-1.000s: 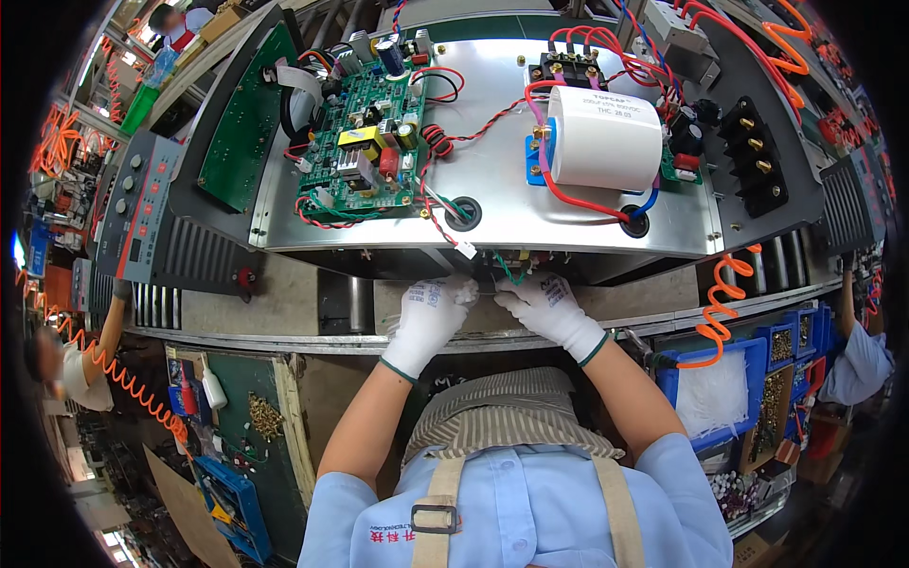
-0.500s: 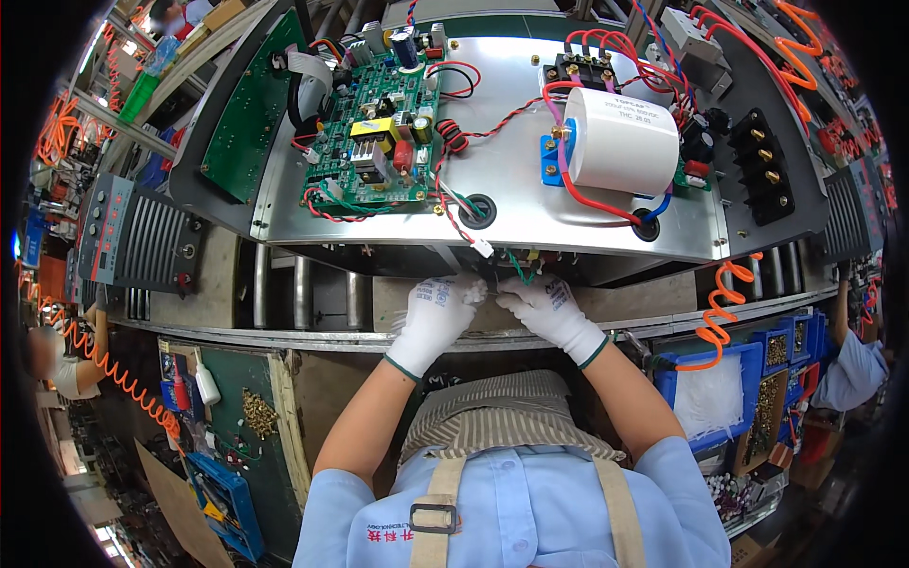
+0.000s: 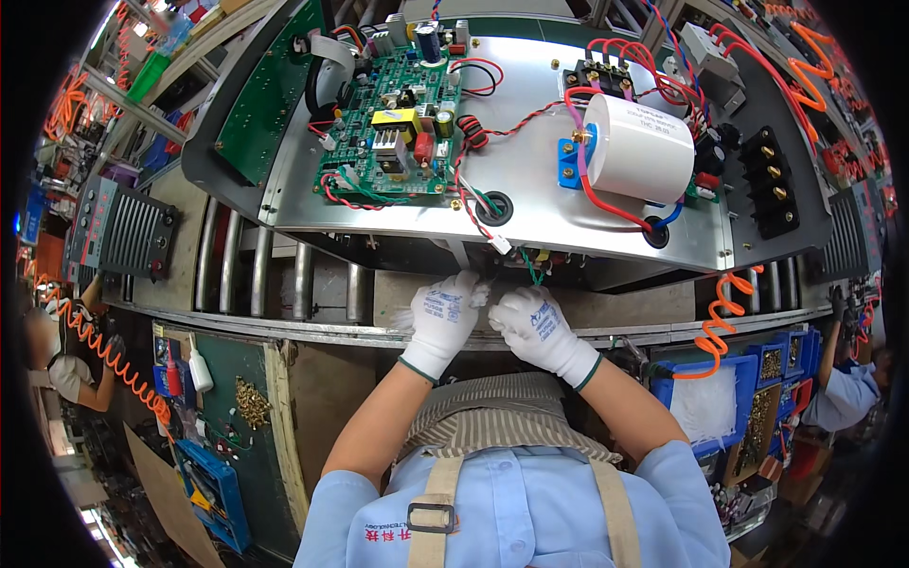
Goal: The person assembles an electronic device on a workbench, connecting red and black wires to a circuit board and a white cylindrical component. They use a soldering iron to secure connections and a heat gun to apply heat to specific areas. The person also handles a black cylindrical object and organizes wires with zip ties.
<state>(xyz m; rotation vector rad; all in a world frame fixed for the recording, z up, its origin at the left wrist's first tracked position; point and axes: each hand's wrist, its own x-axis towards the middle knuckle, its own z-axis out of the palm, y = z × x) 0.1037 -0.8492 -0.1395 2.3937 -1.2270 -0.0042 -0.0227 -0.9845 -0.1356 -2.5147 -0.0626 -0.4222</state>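
Just below the near edge of an open metal machine chassis (image 3: 530, 142), both my gloved hands are close together with curled fingers. My left hand (image 3: 443, 314) is closed, and thin white strands like cable ties (image 3: 403, 317) stick out from its outer side. A little to the right, my right hand (image 3: 538, 327) is closed too; what its fingertips pinch is too small to make out. A green twisted wire (image 3: 532, 269) hangs from the chassis above the right hand. Beside it dangles a white connector plug (image 3: 500, 244) on a red wire.
The chassis bears a green circuit board (image 3: 388, 133) and a large white capacitor (image 3: 641, 147), and rests on a roller conveyor (image 3: 260, 270). To the right, an orange coiled hose (image 3: 724, 322) hangs near a blue bin (image 3: 748, 379) of white strips. Brass fasteners (image 3: 252, 403) lie at left.
Both hands have drawn slightly back toward me from under the chassis edge, the right one also shifting left. In the picture, the chassis sits a little further right.
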